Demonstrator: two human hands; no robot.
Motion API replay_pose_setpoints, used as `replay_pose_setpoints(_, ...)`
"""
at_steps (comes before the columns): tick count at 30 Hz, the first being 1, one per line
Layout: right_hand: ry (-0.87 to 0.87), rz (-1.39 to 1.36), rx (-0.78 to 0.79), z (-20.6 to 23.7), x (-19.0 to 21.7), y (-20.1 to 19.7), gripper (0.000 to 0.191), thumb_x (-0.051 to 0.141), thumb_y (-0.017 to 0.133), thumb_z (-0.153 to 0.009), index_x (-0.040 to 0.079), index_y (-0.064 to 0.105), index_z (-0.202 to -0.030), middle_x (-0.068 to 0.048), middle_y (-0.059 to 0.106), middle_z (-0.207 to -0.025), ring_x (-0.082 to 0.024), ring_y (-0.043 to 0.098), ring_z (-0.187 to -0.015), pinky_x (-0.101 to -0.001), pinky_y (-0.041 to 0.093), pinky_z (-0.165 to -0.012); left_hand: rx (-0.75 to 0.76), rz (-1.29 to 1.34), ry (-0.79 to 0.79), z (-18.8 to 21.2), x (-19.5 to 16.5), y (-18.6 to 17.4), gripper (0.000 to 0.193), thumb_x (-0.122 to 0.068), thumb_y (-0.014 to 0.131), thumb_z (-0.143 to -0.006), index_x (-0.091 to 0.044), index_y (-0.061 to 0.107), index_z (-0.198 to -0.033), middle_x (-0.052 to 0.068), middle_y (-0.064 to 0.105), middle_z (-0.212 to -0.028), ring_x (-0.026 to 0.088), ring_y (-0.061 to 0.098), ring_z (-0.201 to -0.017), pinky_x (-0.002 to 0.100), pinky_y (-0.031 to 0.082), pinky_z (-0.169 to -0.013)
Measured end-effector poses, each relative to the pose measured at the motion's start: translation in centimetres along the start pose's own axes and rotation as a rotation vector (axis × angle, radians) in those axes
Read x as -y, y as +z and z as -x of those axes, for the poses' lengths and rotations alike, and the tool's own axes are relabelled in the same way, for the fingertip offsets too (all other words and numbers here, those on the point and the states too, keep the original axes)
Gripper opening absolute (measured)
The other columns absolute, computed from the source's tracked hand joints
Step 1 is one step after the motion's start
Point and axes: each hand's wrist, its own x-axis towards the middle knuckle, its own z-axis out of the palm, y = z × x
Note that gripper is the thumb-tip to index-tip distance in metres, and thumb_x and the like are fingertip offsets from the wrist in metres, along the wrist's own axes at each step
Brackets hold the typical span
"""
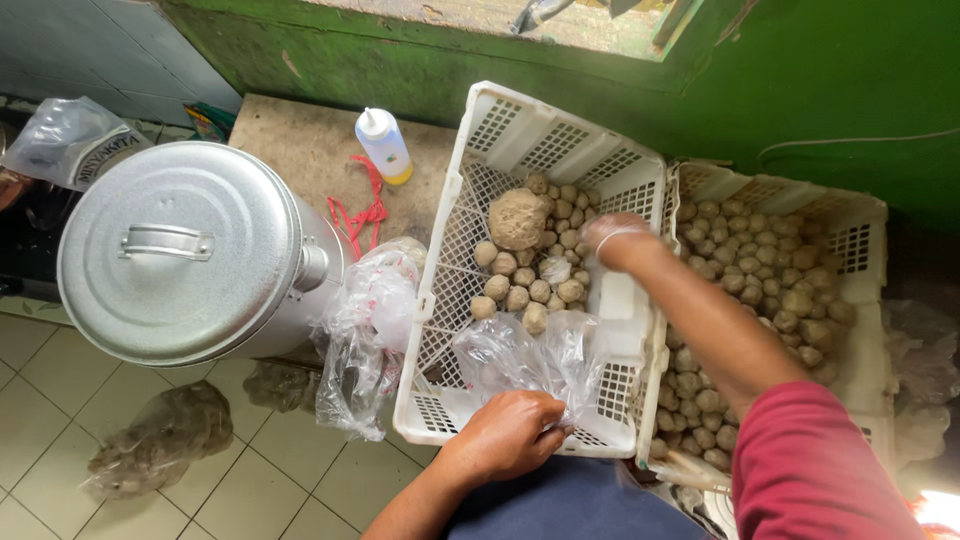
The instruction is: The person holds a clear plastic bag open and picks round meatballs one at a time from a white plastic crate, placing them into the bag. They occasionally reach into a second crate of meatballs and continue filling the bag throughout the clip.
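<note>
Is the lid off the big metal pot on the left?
No, the lid sits closed on the metal pot, its handle facing up, beside the white basket.

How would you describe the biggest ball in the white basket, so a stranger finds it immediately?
Start at the white basket beside the metal pot. Near its back wall, the large ball sits atop the pile of small balls. It is rough-surfaced and far bigger than them.

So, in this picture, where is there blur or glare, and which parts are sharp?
Head view: the right hand, in a thin clear glove, is blurred; the left hand holding the clear bag is sharp; the metal pot lid shows only soft sheen; the bottom right corner is overexposed.
</note>
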Motion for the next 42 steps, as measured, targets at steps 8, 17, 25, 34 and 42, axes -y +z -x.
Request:
replay_pose_setpoints(8, 0.092, 0.121, 0.221, -0.8, 5.0, 2.4, 0.024, 0.012, 0.059, -0.093, 0.01, 0.077, -0.109, -0.013, 0.074, -0.119, -0.031, 0.072, -0.109, -0.0436, 0.061, -0.086, -0.036, 0.019, 0.005, -0.1, 0.1, 0.5, 0.025, -0.023, 0.064, -0.094, -0.001, 0.063, -0.082, 0.021, 0.066, -0.082, 0.044, 0.063, -0.087, 0.054, 0.05, -0.076)
replay_pose_setpoints(17, 0.205, -0.428, -0.058, -0.6, 1.2, 0.8, 0.036, 0.019, 0.057, -0.094, 0.014, 0.07, -0.127, -0.011, 0.07, -0.126, -0.032, 0.068, -0.112, -0.0383, 0.054, -0.098, -0.076, 0.055, -0.008, -0.1, -0.1, 0.2, 0.025, -0.022, 0.066, -0.093, -0.001, 0.063, -0.082, 0.021, 0.065, -0.081, 0.044, 0.063, -0.086, 0.053, 0.05, -0.075)
replay_pose_setpoints(25, 0.372, -0.326, 0.166, -3.9, 4.3, -0.6, 0.041, 0.005, 0.07, -0.086, 0.014, 0.07, -0.126, -0.015, 0.068, -0.131, -0.036, 0.065, -0.12, -0.0435, 0.056, -0.099, -0.062, 0.06, -0.054, -0.3, -0.3, -0.1, 0.026, -0.024, 0.065, -0.096, 0.0, 0.064, -0.084, 0.022, 0.065, -0.082, 0.044, 0.063, -0.087, 0.052, 0.05, -0.075)
replay_pose_setpoints(34, 0.263, -0.462, 0.127, -3.5, 2.6, 1.5, 0.047, 0.02, 0.073, -0.085, 0.018, 0.065, -0.131, -0.012, 0.069, -0.13, -0.035, 0.064, -0.12, -0.0427, 0.052, -0.102, -0.036, 0.06, -0.085, -0.5, -0.4, 0.0, 0.025, -0.024, 0.064, -0.095, -0.001, 0.065, -0.085, 0.021, 0.066, -0.083, 0.044, 0.063, -0.087, 0.053, 0.05, -0.075)
replay_pose_setpoints(42, 0.315, -0.839, -0.037, -3.5, 3.9, 1.9, 0.061, 0.019, 0.08, -0.077, 0.015, 0.058, -0.133, -0.015, 0.064, -0.131, -0.032, 0.064, -0.118, -0.0404, 0.05, -0.102, -0.031, 0.062, -0.11, -0.6, -0.4, 0.1, 0.027, -0.025, 0.065, -0.095, -0.001, 0.064, -0.083, 0.021, 0.066, -0.083, 0.044, 0.063, -0.087, 0.054, 0.049, -0.074)
